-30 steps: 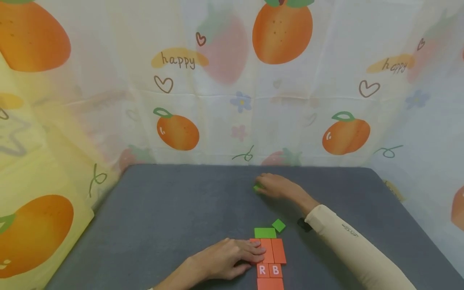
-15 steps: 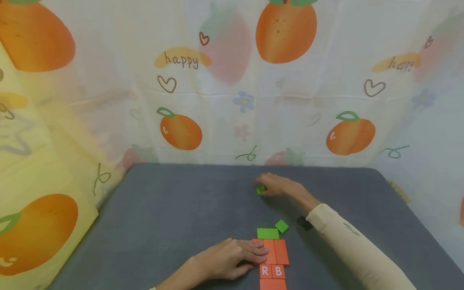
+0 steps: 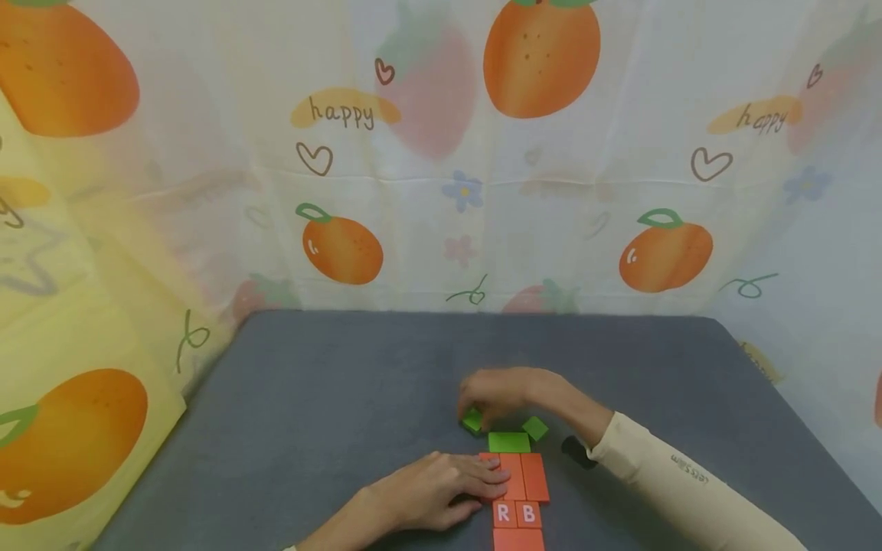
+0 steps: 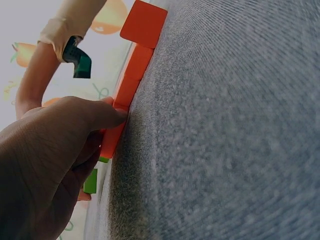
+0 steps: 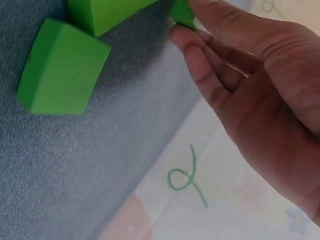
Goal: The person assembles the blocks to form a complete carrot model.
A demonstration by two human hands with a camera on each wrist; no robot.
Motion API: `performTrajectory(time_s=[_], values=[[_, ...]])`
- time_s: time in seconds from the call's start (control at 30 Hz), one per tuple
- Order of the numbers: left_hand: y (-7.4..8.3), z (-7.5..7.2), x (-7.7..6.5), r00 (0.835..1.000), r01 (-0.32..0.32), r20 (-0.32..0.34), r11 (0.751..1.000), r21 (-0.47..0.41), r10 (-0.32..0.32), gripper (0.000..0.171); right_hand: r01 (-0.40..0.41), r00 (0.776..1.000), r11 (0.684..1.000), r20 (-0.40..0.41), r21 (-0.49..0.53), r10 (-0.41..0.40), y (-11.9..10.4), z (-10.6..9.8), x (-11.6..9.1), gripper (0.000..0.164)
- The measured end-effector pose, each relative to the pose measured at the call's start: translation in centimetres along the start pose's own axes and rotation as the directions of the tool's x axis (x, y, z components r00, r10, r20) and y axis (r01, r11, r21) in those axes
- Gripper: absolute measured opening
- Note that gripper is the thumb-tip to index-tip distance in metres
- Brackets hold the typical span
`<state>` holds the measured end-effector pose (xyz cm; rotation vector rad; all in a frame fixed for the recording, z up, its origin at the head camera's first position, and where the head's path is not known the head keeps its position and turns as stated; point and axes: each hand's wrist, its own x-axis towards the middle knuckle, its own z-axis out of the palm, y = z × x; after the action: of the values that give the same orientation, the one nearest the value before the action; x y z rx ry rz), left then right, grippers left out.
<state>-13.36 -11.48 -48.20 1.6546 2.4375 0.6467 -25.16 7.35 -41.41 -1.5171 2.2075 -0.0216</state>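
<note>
My right hand (image 3: 506,394) pinches a small green block (image 3: 472,421) between thumb and fingertips, just left of and beyond a wide green block (image 3: 509,442). Another small green block (image 3: 535,428), turned at an angle, lies off that wide block's far right corner. In the right wrist view the held block (image 5: 182,12) shows only in part at the top. My left hand (image 3: 441,486) lies with extended fingers on the left of the upright orange blocks (image 3: 534,478). Below these sit two orange letter blocks (image 3: 517,514), marked R and B, and a wide orange block (image 3: 518,540).
The blocks are on a grey cloth-covered table (image 3: 331,398). A curtain (image 3: 413,229) printed with fruit hangs behind its far edge. A dark strapped device (image 3: 579,451) sits under my right wrist.
My right hand has come back from the far part of the table toward the wide green block, bringing the small green block along. My left hand stays on the orange blocks.
</note>
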Motion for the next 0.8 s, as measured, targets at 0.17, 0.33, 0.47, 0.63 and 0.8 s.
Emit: performTrajectory(time_s=[0.17, 0.33, 0.47, 0.63, 0.8], values=[[0.0, 0.0, 0.0, 1.0, -0.002, -0.003, 1.0, -0.003, 0.002, 0.037, -0.02, 0.998, 1.0, 0.056, 0.012, 0.019, -0.6, 0.2, -0.2, 0.033], [0.0, 0.1, 0.0, 1.0, -0.005, -0.004, 1.0, -0.003, 0.005, 0.037, -0.031, 0.996, 0.999, 0.081, 0.045, 0.027, -0.6, 0.2, -0.5, 0.039], [0.0, 0.0, 0.0, 1.0, -0.008, 0.003, 1.0, -0.007, 0.008, 0.037, -0.059, 0.995, 0.996, 0.082, 0.064, 0.054, -0.5, 0.1, -0.8, 0.04], [-0.2, 0.0, 0.1, 1.0, -0.021, 0.006, 1.0, 0.0, 0.021, 0.037, -0.138, 0.99, 0.978, 0.03, 0.158, 0.135, -0.2, 0.2, -1.9, 0.043], [-0.2, 0.1, 0.1, 0.998, -0.049, -0.039, 0.996, 0.079, 0.052, 0.034, -0.084, 0.982, 0.969, -0.148, 0.232, 0.121, 0.5, 0.4, -4.3, 0.041]])
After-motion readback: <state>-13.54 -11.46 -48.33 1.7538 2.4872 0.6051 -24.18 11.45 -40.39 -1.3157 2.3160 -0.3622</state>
